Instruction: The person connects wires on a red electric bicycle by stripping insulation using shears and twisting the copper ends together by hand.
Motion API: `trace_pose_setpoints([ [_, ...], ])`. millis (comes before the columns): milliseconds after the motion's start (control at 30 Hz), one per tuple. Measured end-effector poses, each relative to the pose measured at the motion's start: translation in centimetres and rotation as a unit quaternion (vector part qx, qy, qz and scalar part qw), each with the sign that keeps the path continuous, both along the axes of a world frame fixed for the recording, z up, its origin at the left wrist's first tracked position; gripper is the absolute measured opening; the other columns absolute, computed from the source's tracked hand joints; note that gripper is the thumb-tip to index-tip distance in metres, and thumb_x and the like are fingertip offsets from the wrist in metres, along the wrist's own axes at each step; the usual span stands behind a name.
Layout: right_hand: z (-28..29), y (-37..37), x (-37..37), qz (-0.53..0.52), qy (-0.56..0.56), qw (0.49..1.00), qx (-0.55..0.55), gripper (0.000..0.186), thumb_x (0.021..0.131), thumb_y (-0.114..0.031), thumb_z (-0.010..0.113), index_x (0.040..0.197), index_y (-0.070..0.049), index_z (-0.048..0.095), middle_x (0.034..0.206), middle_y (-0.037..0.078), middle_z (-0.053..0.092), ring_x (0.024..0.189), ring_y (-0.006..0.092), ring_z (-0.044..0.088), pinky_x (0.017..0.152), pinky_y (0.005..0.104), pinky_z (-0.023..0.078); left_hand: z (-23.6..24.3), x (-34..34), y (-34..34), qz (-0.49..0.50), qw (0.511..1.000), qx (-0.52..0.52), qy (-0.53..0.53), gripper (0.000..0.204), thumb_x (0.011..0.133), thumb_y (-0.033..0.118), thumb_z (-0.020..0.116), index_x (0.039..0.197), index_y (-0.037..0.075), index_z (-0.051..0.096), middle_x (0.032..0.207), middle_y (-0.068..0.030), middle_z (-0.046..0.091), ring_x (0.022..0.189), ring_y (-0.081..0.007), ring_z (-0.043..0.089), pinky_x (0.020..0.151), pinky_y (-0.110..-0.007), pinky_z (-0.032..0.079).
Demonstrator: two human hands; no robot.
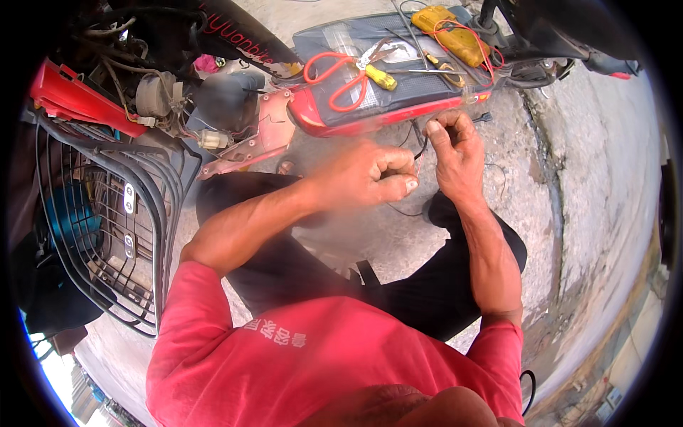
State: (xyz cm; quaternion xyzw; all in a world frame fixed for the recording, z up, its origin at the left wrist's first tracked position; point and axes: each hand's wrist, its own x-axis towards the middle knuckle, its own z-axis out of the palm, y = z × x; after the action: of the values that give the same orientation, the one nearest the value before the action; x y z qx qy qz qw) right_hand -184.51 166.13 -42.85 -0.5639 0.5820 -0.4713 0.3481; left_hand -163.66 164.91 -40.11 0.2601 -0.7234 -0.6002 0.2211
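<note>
In front of my body, over the ground beside a scooter's footboard [420,95], both hands are raised close together. My left hand [373,174] is closed, thumb pressed to the bent fingers, with a thin reddish wire [417,168] at its fingertips. Higher and to the right, my right hand [459,153] pinches thumb against forefinger at a black cable [421,148]. Part of that cable hangs between the two hands. Exactly where the wire and the cable meet is too small to tell.
On the footboard lie red-handled scissors [338,55], a yellow-handled screwdriver [382,78] and a yellow meter [455,39] with red leads. At the left stand a wire basket [160,235] and opened scooter front parts with loose wiring [213,139]. Cracked concrete [597,156] stretches out at the right.
</note>
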Motion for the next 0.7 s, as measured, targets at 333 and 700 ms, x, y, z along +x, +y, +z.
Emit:
trace_pose_setpoints([
  [333,-1.4,-2.0,-1.8,-0.041,0.012,0.998,0.043,0.017,0.092,-0.016,0.066,0.092,0.001,0.064,0.079,0.006,0.066,0.075,0.0126,0.061,0.072,0.0296,0.049,1.4,0.2,0.5,-0.015,0.997,0.062,0.041,0.027,0.091,0.026,0.06,0.081,0.001,0.06,0.07,-0.0039,0.06,0.063,-0.0122,0.053,0.059,-0.03,0.043],
  [700,-1.6,-2.6,-0.5,-0.027,-0.115,0.983,0.142,0.022,0.096,-0.019,0.062,0.103,0.001,0.067,0.089,0.006,0.069,0.082,0.0136,0.064,0.076,0.0286,0.05,1.5,0.4,0.1,0.042,0.972,0.205,0.103,0.027,0.099,0.024,0.054,0.085,0.001,0.06,0.065,-0.0023,0.056,0.055,-0.0081,0.051,0.052,-0.025,0.044],
])
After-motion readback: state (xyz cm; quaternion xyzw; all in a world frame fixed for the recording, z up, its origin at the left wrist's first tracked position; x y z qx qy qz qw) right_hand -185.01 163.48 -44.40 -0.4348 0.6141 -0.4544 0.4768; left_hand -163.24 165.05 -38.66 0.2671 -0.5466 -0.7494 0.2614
